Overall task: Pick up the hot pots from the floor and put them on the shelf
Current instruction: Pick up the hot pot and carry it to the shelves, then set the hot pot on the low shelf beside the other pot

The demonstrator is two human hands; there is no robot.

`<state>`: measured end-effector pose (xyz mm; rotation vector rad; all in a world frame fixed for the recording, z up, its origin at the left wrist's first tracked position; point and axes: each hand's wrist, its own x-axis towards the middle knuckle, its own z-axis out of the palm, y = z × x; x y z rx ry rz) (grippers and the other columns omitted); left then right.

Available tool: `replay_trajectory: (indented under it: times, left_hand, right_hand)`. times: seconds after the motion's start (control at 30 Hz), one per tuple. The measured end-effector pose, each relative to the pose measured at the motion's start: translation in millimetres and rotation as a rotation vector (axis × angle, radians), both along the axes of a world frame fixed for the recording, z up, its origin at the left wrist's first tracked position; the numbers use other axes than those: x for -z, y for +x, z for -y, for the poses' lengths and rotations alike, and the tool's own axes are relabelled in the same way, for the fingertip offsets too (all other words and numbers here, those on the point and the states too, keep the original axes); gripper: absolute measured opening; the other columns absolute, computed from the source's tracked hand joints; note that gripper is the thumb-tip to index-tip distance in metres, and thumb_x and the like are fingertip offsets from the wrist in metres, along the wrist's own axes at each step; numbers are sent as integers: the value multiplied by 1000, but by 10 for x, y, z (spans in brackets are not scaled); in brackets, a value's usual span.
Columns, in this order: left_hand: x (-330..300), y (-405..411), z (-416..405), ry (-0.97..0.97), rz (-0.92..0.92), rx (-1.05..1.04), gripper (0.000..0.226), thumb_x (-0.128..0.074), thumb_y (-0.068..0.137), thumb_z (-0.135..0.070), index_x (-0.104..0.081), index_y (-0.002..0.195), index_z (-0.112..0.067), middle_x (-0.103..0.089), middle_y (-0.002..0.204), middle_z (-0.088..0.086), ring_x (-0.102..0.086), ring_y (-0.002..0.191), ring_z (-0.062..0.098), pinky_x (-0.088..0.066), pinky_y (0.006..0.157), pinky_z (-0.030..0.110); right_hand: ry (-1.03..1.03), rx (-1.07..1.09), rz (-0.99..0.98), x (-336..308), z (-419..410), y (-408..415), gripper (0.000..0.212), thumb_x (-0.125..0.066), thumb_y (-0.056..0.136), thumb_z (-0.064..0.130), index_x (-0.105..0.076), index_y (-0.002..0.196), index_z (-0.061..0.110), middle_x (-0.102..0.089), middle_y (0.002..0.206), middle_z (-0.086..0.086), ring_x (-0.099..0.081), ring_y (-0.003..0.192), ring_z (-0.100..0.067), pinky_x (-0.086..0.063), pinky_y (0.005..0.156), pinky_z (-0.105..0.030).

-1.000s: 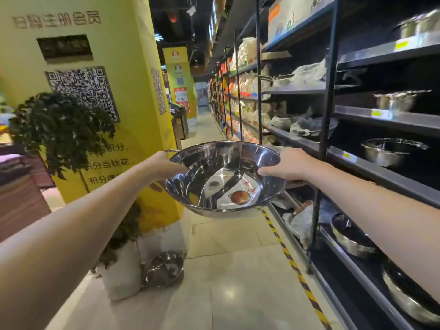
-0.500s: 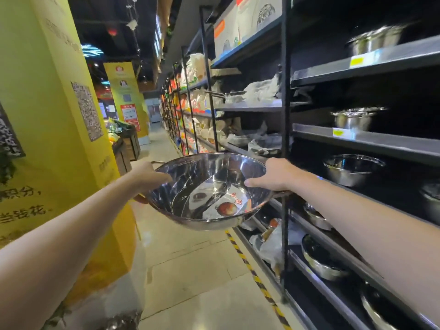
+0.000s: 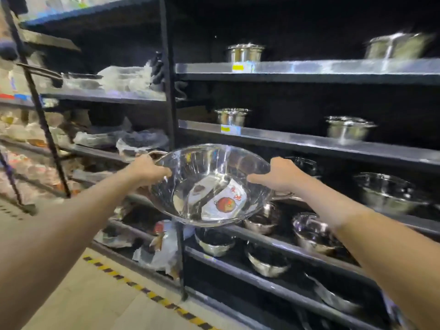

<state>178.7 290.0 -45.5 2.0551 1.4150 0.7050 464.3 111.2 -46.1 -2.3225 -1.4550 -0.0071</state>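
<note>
Arms come first, both stretched out from the person towards the shelving, and at their ends the left hand (image 3: pixel 148 169) and right hand (image 3: pixel 277 173) each curl over opposite sides of the hot pot (image 3: pixel 210 186), fingers wrapped on the rim with the thumbs lying along the top edge. The pot hangs in the air in front of the shelf (image 3: pixel 309 141), clear of the floor, tipped a little towards the person so that the paper label (image 3: pixel 223 198) inside shows. It looks like thin polished steel: stiff, probably light for its width, and slick under a palm, so I would judge the two-sided hold at the rim, near the small side handle (image 3: pixel 156 154) by the left hand, the safest place to grip. A central divider seems to run across the inside. Beyond and below it, other steel pots (image 3: pixel 314 232) sit in rows on the lower shelves; a dent from knocking them seems the main risk. Farther up, lidded pots (image 3: pixel 232 116) stand well apart, somewhat blurred
</note>
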Motion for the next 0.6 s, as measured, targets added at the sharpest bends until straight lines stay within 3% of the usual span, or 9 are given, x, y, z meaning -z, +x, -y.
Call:
replay_trajectory:
  times: [0.13,0.2,0.27,0.4,0.53,0.6]
  left_hand:
    - [1,663,103,-88,18,182,26,-75,79,-28,-59,76,-8,-64,65,5,-63,52,17,-45,36,20]
    - [-47,997,173,-119,19,266,28,-73,78,-31,-61,80,-6,-67,65,6,-67,50,19,-52,39,27]
    - [-76,1330,271,-111,-18,345,33,-72,77,-36,-61,84,-6,-70,73,10,-70,61,26,-60,50,36]
    - [-33,1886,564,-52,-74,460,37,-72,76,-41,-58,84,-7,-71,78,11,-71,62,27,-59,53,35]
    - [247,2242,851,-69,-95,487,36,-73,82,-34,-52,71,-6,-63,55,7,-57,25,11,-40,22,21]
    - [488,2362,915,-82,-137,495,37,-72,83,-36,-53,71,-7,-60,59,6,-55,23,11,-38,23,19]
  right_hand:
    - [2,192,-1,-47,616,290,67,-68,69,75,-62,83,9,-61,75,-3,-58,65,-16,-38,50,-29]
    - [18,280,3,-54,913,444,63,-67,67,76,-54,78,16,-56,75,4,-53,63,-9,-37,49,-28]
    - [25,351,-7,-45,1199,573,64,-65,66,78,-47,78,18,-56,80,5,-53,67,-9,-38,51,-29]
    - [28,442,-10,19,1699,762,61,-64,65,79,-50,73,20,-60,76,4,-57,66,-10,-37,49,-28]
    - [-71,500,-32,312,2015,933,65,-65,72,74,-65,85,10,-68,79,-4,-62,70,-17,-43,53,-29]
    - [-106,532,-38,544,2099,1007,67,-66,74,73,-62,89,7,-66,83,-7,-62,72,-20,-47,57,-32]
